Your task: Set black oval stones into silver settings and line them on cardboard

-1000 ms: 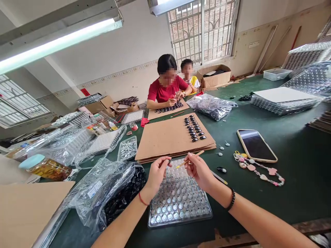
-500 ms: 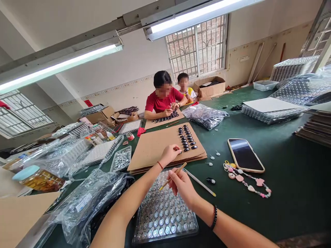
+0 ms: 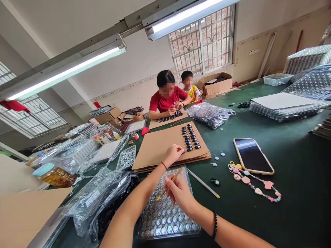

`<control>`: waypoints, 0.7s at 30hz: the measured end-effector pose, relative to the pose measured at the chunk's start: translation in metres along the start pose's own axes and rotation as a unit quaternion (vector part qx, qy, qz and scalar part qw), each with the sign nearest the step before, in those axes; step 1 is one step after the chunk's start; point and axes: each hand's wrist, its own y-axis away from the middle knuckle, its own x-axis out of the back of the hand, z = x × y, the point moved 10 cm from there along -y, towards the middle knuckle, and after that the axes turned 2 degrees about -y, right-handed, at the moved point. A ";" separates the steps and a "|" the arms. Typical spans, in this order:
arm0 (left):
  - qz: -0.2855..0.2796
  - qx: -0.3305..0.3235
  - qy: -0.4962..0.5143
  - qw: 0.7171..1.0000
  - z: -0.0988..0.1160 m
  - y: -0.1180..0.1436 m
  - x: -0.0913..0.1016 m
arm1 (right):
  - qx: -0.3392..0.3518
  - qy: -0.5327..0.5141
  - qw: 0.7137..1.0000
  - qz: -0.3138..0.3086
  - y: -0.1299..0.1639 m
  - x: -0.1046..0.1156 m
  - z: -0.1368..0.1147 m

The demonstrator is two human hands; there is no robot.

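A person's two bare arms reach forward over a dark green table (image 3: pixel 284 144). The left hand (image 3: pixel 173 153) is stretched out onto a stack of brown cardboard sheets (image 3: pixel 157 148), its fingertips pinched together at a small dark oval piece that sits at the near end of the rows of dark oval pieces (image 3: pixel 190 137) laid just beyond the fingers. Whether the pinch actually holds that piece cannot be told. A thin red cord circles the left wrist.

The right hand (image 3: pixel 179 193) is nearer the body, curled around a thin wooden stick (image 3: pixel 169 184) that it pinches between thumb and fingers; the stick slants up and away from the palm. This hand hovers over a clear plastic tray of shiny round studs (image 3: pixel 168 220), which lies directly beneath it. A dark bead bracelet sits on the right wrist.

To the right of the right hand lies a slim white-handled tool (image 3: pixel 204 184), and farther right a phone (image 3: pixel 252 161) with a pink charm strap (image 3: pixel 254 186). Left of both hands is a crumpled clear plastic bag (image 3: pixel 103 196) of dark pieces. Across the table, beyond the left hand, two other people sit at their own cardboard sheet.
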 end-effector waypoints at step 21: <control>0.157 0.170 0.331 0.915 -0.152 0.144 0.171 | 0.036 0.000 0.998 0.057 -0.004 0.024 -0.014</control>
